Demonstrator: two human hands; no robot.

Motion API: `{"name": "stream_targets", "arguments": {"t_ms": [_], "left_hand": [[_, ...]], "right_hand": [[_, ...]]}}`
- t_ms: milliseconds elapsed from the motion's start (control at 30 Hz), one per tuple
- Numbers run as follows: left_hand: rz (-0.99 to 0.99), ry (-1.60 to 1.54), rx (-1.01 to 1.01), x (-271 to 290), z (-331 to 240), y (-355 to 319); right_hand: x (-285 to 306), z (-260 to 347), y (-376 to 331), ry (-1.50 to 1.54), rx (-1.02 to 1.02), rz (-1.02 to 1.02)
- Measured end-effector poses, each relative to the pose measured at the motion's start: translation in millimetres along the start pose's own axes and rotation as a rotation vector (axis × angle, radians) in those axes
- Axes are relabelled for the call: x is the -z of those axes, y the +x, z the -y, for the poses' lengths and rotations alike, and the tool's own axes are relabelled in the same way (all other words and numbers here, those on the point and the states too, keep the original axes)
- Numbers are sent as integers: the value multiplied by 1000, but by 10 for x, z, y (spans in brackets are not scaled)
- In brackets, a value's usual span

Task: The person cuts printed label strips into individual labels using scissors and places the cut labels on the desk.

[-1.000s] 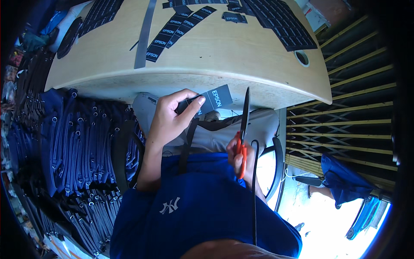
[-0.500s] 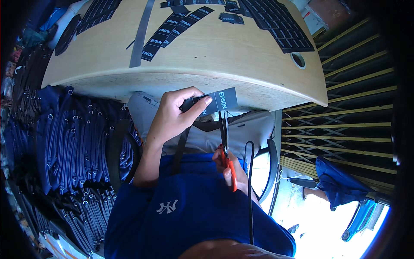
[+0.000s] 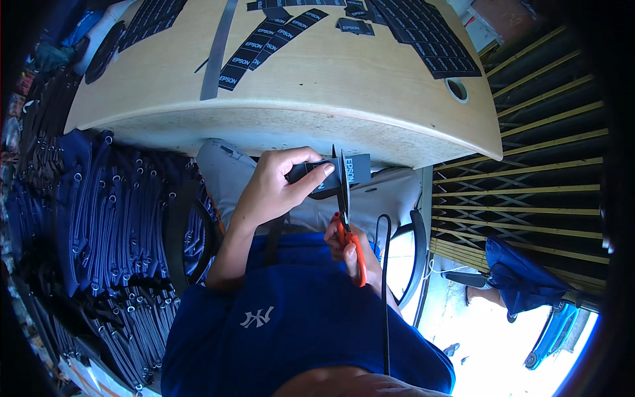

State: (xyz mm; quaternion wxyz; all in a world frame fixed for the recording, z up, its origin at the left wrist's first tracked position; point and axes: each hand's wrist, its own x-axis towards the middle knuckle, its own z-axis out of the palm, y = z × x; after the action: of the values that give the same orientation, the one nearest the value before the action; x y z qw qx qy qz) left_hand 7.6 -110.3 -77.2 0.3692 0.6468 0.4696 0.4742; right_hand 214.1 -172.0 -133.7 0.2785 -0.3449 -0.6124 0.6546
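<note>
My left hand [image 3: 278, 186] pinches a black fabric label strip [image 3: 354, 170] with white print, held just below the table's front edge. My right hand [image 3: 350, 248] grips orange-handled scissors [image 3: 344, 205]. Their blades point upward and cross the strip between my left fingers and its free end. On the wooden table [image 3: 344, 86] lie rows of the same black labels [image 3: 264, 40] and a larger sheet of them [image 3: 423, 33]. A grey metal ruler [image 3: 218, 53] lies beside the rows.
Several dark blue bags with metal rings hang in a mass [image 3: 99, 218] to my left. A metal grate [image 3: 529, 165] stands at the right, with a blue cloth [image 3: 516, 278] below it. A round hole [image 3: 456, 89] sits in the table's right corner.
The scissors have swung from the right of the strip to the left, onto it. The blades now cross the label. My left hand has kept its hold.
</note>
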Motion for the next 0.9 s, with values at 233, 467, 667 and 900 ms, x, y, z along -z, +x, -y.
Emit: {"name": "stream_targets", "arguments": {"t_ms": [233, 467, 667, 900], "left_hand": [[11, -6, 21, 32, -19, 26], [80, -27, 60, 111, -156, 226], [126, -64, 83, 185, -200, 512], [137, -14, -27, 224, -253, 873]], "right_hand": [[12, 32, 17, -48, 32, -27], [66, 101, 132, -135, 90, -79], [145, 241, 302, -172, 54, -116], [236, 400, 532, 50, 2, -150]]}}
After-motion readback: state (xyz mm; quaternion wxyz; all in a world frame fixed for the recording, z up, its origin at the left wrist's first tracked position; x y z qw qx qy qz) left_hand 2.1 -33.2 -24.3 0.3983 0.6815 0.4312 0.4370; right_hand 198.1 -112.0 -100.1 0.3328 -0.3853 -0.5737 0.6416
